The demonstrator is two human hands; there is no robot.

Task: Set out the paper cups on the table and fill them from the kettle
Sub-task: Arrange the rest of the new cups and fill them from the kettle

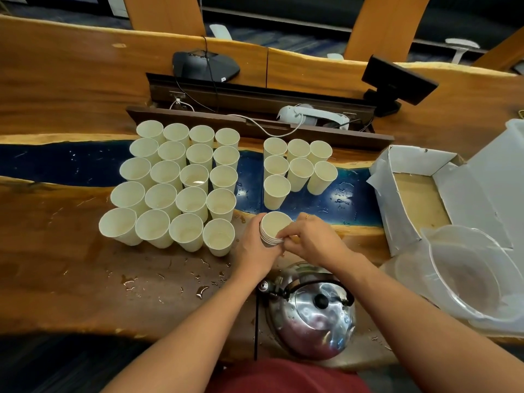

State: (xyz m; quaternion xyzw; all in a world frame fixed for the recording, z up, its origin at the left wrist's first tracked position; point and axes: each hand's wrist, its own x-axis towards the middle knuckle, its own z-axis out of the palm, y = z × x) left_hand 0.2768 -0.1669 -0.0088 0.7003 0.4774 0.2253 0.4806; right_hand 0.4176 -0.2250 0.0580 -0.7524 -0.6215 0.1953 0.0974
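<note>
A block of twenty cups (175,182) crowds the left; seven more (295,168) stand right of it, with a narrow lane between. The kettle (312,313) blocks the near edge, the cardboard box (411,194) the right. Bare wood (71,279) lies near left.

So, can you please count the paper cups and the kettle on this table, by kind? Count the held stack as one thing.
Single paper cups, left block: 20
Single paper cups, right block: 7
Stack of cups, held by left hand and right hand: 1
Kettle: 1
Total: 29
</note>
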